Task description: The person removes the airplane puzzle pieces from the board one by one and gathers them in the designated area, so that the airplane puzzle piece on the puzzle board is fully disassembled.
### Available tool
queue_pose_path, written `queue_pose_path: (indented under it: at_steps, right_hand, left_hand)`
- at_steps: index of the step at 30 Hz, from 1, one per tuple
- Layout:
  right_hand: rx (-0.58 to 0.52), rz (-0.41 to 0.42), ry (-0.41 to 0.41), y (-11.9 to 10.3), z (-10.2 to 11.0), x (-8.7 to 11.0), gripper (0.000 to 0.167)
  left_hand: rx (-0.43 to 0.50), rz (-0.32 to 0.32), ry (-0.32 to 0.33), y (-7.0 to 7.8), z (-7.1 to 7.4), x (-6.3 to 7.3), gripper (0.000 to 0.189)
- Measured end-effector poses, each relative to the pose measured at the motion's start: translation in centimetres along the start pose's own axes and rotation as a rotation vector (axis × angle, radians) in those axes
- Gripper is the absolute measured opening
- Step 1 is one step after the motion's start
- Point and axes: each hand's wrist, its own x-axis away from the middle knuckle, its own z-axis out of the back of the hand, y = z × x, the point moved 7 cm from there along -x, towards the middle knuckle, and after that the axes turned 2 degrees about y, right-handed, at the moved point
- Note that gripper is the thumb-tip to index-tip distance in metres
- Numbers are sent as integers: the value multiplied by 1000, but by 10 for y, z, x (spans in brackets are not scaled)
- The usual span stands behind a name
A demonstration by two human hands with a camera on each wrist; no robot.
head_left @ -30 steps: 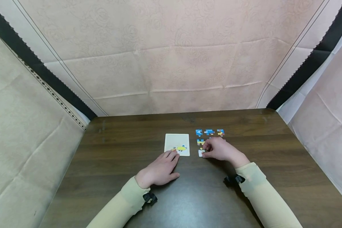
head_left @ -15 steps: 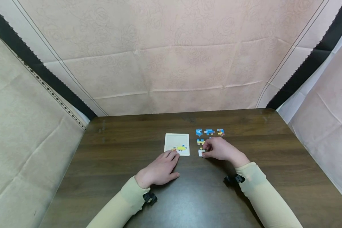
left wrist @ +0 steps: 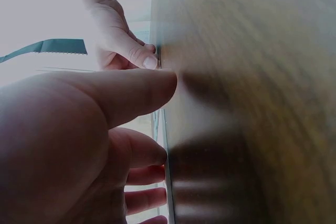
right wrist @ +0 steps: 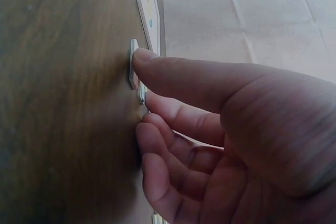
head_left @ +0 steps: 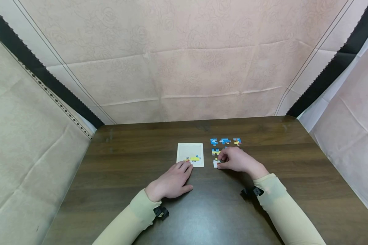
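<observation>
Flat on the wooden table lies a white square puzzle tray (head_left: 190,149), its lower part printed with a small yellow picture. My left hand (head_left: 173,180) rests its fairly straight fingertips on the tray's near edge, thumb spread to the right. To the right of the tray, my right hand (head_left: 237,160) pinches a mostly white jigsaw piece (head_left: 215,164) at the near left of a group of pieces. In the right wrist view the thumb lies against the edge of that jigsaw piece (right wrist: 132,66), with the other fingers curled. This hand hides some pieces behind it.
Several blue and yellow jigsaw pieces lie in rows beyond the right hand, among them a blue piece (head_left: 213,142), another blue one (head_left: 225,141) and an orange-and-blue one (head_left: 237,141). The brown table (head_left: 135,153) ends at hanging pale cloth (head_left: 184,85).
</observation>
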Motion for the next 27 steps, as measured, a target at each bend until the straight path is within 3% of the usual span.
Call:
queue_pose_path:
  at_steps: [19, 27]
  right_hand:
    - [-52, 2, 12, 0, 7, 0, 24]
    - [-149, 85, 14, -32, 0, -25, 16]
  left_hand:
    - [-3, 13, -11, -1, 2, 0, 77]
    - [7, 28, -26, -1, -3, 0, 79]
